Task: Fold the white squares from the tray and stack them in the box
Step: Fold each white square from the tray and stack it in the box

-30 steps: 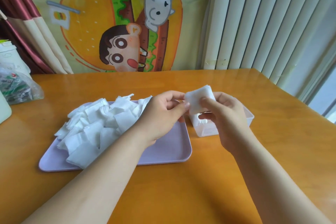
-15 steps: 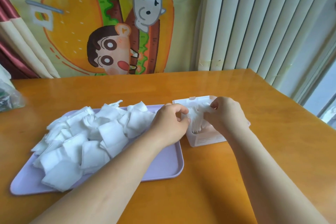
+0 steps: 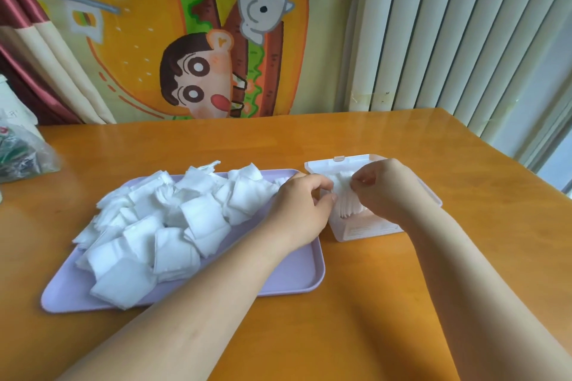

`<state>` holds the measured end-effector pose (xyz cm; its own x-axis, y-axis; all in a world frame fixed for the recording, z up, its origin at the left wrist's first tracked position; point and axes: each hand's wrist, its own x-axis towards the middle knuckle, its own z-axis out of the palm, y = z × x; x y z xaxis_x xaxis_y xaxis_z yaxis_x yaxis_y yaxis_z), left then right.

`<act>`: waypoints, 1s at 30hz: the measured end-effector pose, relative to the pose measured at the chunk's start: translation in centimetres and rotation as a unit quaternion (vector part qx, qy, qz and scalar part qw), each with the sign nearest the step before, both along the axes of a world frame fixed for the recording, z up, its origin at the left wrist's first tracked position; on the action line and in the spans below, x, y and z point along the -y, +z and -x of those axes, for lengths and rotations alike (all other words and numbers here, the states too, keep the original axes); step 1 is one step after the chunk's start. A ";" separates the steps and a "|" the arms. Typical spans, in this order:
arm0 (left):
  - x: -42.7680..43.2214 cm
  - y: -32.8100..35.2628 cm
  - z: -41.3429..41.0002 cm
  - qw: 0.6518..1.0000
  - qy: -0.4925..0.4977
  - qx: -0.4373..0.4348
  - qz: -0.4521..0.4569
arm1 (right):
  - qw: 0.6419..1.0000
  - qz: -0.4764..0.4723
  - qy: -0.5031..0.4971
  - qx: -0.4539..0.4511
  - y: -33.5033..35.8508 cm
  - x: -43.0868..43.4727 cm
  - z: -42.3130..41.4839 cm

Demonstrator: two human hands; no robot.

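Both hands are working at the one box (image 3: pixel 368 230), over on the right side of the bench (image 3: pixel 340 334). The left hand (image 3: pixel 301 207) is curling its fingers and thumb against the left edge of the folded squares (image 3: pixel 348 206) that are standing upright inside the box. The right hand (image 3: pixel 390 192) is coming in from the other side and pinching the top of the same white bundle with its fingertips. So the two hands are closing on the bundle between them, neither one spread flat. How many folded squares are packed in there I cannot tell; they are showing only as a tight run of thin white edges.

The box is pale and small, with its one lid (image 3: pixel 340 161) lying open on the far side. It is sitting just beside the right edge of the single lilac tray (image 3: pixel 291 272); whether they are touching I cannot tell.

On the tray a loose heap of white squares (image 3: pixel 173 219) is covering the left and far parts and leaving the near right corner bare. They are overlapping and crumpling into each other, well over a dozen, too jumbled for an exact count.

At the far left edge of the bench one clear plastic bag (image 3: pixel 21 158) is lying, with something dark and green inside. Behind the bench a cartoon burger cloth (image 3: pixel 192 40) is hanging, with a red curtain (image 3: pixel 18 9) to its left and pale vertical blinds (image 3: pixel 464 25) to its right.
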<state>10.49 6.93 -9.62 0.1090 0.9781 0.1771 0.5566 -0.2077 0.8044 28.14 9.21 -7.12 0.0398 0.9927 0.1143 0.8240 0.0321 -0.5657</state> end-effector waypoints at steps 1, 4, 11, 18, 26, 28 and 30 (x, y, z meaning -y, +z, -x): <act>0.2 0.1 0.1 1.000 -0.002 -0.008 -0.003 | 1.000 -0.019 -0.016 -0.010 0.0 -0.1 0.1; 0.6 0.5 0.7 1.000 -0.007 -0.020 -0.002 | 0.998 -0.052 -0.039 0.000 0.0 0.0 0.5; 2.4 1.4 2.2 0.999 -0.007 -0.043 0.004 | 0.996 -0.080 -0.015 0.036 -0.1 0.4 1.1; 3.3 1.8 5.7 0.993 0.015 -0.104 -0.048 | 0.985 -0.145 -0.042 0.087 0.5 1.3 2.8; 3.0 0.8 11.2 0.940 0.086 -0.330 0.006 | 0.974 -0.182 0.106 -0.086 -0.5 3.8 9.4; 3.2 0.1 11.2 0.938 0.074 -0.338 0.008 | 0.978 -0.134 0.146 -0.068 -2.0 4.3 10.7; 3.5 -0.5 11.2 0.943 0.072 -0.325 -0.013 | 0.976 -0.115 0.175 0.062 -3.3 4.4 11.0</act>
<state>-0.68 3.48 -10.12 0.0699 0.9873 0.1429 0.9539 -0.1080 0.2801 17.10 4.81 -10.46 -0.3253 0.8903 0.3186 0.8014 0.4384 -0.4069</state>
